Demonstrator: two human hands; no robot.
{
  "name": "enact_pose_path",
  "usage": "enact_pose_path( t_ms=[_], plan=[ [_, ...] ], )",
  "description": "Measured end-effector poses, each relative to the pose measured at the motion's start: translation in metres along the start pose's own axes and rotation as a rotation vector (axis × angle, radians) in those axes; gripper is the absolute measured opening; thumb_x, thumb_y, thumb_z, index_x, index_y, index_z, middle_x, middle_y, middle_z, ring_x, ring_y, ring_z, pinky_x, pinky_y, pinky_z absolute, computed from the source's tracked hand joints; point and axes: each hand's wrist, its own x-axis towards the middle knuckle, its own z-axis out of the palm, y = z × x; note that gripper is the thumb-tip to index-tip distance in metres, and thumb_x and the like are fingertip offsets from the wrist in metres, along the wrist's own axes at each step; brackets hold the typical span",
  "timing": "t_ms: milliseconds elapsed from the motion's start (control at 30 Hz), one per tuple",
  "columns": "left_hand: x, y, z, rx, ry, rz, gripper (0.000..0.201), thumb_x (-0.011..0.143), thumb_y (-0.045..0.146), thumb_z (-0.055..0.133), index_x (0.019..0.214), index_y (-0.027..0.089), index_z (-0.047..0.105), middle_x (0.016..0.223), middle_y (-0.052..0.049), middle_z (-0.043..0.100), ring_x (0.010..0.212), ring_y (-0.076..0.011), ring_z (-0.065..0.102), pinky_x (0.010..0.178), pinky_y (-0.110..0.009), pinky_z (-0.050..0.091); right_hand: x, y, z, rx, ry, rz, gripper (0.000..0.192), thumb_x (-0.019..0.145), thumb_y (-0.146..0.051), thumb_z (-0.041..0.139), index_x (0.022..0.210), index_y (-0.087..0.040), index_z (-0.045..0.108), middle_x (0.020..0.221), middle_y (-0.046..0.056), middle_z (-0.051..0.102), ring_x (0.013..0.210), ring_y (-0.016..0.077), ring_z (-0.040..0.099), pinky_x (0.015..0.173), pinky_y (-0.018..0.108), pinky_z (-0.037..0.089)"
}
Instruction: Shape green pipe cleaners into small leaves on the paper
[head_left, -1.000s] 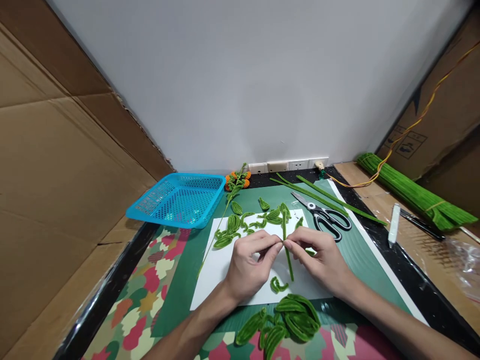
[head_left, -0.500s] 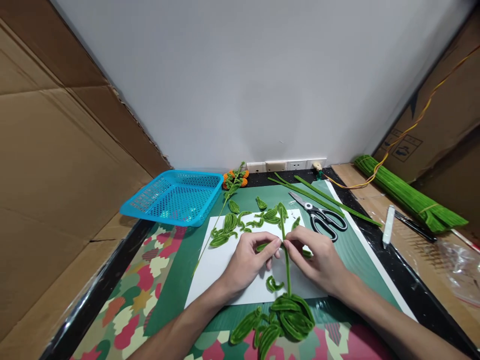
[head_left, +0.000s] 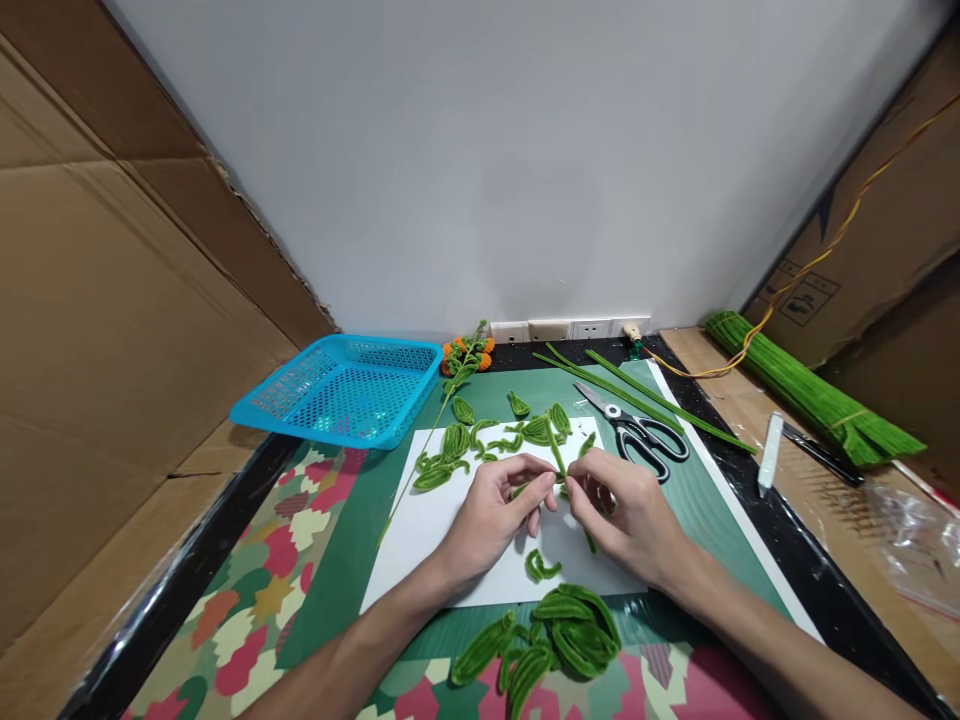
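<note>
Over a white paper sheet [head_left: 409, 560], my left hand [head_left: 495, 510] and my right hand [head_left: 630, 500] meet with fingertips pinched on one fuzzy green pipe cleaner [head_left: 555, 447]. Its upper end rises above my fingers; a lower part shows below my right hand. Where the two hands grip it, the fingers partly hide it. Small curled green pieces [head_left: 541, 567] lie just below the hands. Leaf shapes of looped pipe cleaner [head_left: 454, 440] are spread on the sheet's far side. A pile of larger green leaves [head_left: 577, 632] lies nearest me.
A blue plastic basket [head_left: 337, 395] stands at the back left, beside an orange-flowered stem [head_left: 466, 365]. Scissors [head_left: 637, 430] and loose green pipe cleaners [head_left: 667, 400] lie to the right. Farther right are a white pen-like tool [head_left: 770, 455] and a bundle of green pipe cleaners [head_left: 810, 390].
The pipe cleaner's lower length, which hung straight down toward the leaf pile, is now bent round by my right hand. Both hands remain pinched together in nearly the same spot.
</note>
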Motion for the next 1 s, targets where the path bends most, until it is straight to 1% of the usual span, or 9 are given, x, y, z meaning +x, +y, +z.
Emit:
enact_pose_path(
  t_ms=[100,233,367,433,500,633,767,933,1000],
  plan=[
    [-0.001,0.000,0.000,0.029,0.002,-0.001,0.031,0.096,0.045,0.072,0.095,0.014,0.071,0.075,-0.001,0.067,0.052,-0.0082,0.056,0.045,-0.018,0.040,0.000,-0.001,0.001,-0.022,-0.011,-0.007,0.018,0.105,-0.020,0.053,0.087,-0.020,0.060,0.076,-0.001,0.058,0.061,0.0127,0.052,0.060,0.027,0.038],
    [-0.003,0.001,0.001,0.038,-0.021,-0.004,0.030,0.096,0.045,0.071,0.096,0.015,0.071,0.077,-0.001,0.068,0.054,-0.0093,0.056,0.046,-0.019,0.041,-0.002,0.000,0.003,-0.065,-0.015,-0.023,0.023,0.106,-0.020,0.051,0.084,-0.021,0.058,0.075,-0.001,0.057,0.061,0.0133,0.051,0.058,0.027,0.037],
    [-0.006,0.005,0.001,0.173,0.001,0.051,0.031,0.100,0.045,0.065,0.096,0.015,0.073,0.085,-0.004,0.069,0.068,-0.0130,0.059,0.060,-0.023,0.048,-0.002,0.005,0.005,-0.086,-0.018,-0.045,0.020,0.106,-0.021,0.052,0.087,-0.020,0.058,0.075,0.000,0.058,0.061,0.0133,0.051,0.058,0.027,0.038],
    [-0.007,0.007,0.001,0.264,0.036,0.091,0.030,0.101,0.045,0.064,0.100,0.016,0.073,0.090,-0.004,0.070,0.077,-0.0151,0.061,0.067,-0.025,0.048,-0.002,0.008,0.006,-0.094,-0.022,-0.039,0.018,0.106,-0.021,0.053,0.089,-0.020,0.059,0.075,-0.001,0.058,0.059,0.0132,0.051,0.057,0.026,0.038],
    [-0.008,0.007,0.001,0.301,0.059,0.109,0.029,0.100,0.045,0.066,0.103,0.017,0.072,0.092,-0.004,0.070,0.080,-0.0158,0.061,0.070,-0.025,0.048,-0.002,0.010,0.008,-0.090,-0.044,-0.034,0.018,0.106,-0.021,0.052,0.089,-0.020,0.059,0.075,-0.001,0.058,0.059,0.0133,0.052,0.057,0.026,0.038],
    [-0.008,0.004,0.001,0.210,0.050,0.090,0.031,0.102,0.047,0.061,0.095,0.018,0.066,0.085,-0.001,0.064,0.072,-0.0141,0.061,0.064,-0.024,0.048,-0.002,0.011,0.009,-0.068,-0.109,-0.064,0.017,0.107,-0.019,0.050,0.092,-0.021,0.060,0.079,0.001,0.060,0.065,0.0145,0.056,0.061,0.026,0.041],
    [-0.009,0.001,0.001,0.161,0.034,0.075,0.030,0.103,0.046,0.061,0.091,0.019,0.059,0.075,0.003,0.058,0.065,-0.0120,0.059,0.060,-0.022,0.046,-0.003,0.007,0.006,-0.025,-0.136,-0.064,0.014,0.106,-0.018,0.051,0.095,-0.020,0.060,0.080,0.000,0.060,0.064,0.0138,0.053,0.061,0.026,0.040],
    [-0.009,0.001,0.003,0.106,0.011,0.048,0.028,0.103,0.046,0.062,0.095,0.020,0.053,0.059,0.008,0.050,0.049,-0.0084,0.049,0.048,-0.019,0.035,-0.003,0.004,0.004,0.091,-0.129,-0.063,0.013,0.105,-0.018,0.053,0.096,-0.020,0.062,0.080,0.000,0.061,0.066,0.0136,0.056,0.063,0.025,0.043],
    [-0.009,0.001,0.005,0.049,-0.005,0.030,0.030,0.102,0.047,0.063,0.095,0.021,0.052,0.057,0.009,0.047,0.045,-0.0070,0.047,0.044,-0.017,0.031,-0.003,0.004,0.005,0.143,-0.113,-0.051,0.013,0.105,-0.019,0.054,0.096,-0.020,0.063,0.080,0.001,0.063,0.066,0.0136,0.058,0.063,0.026,0.045]
  ],
)
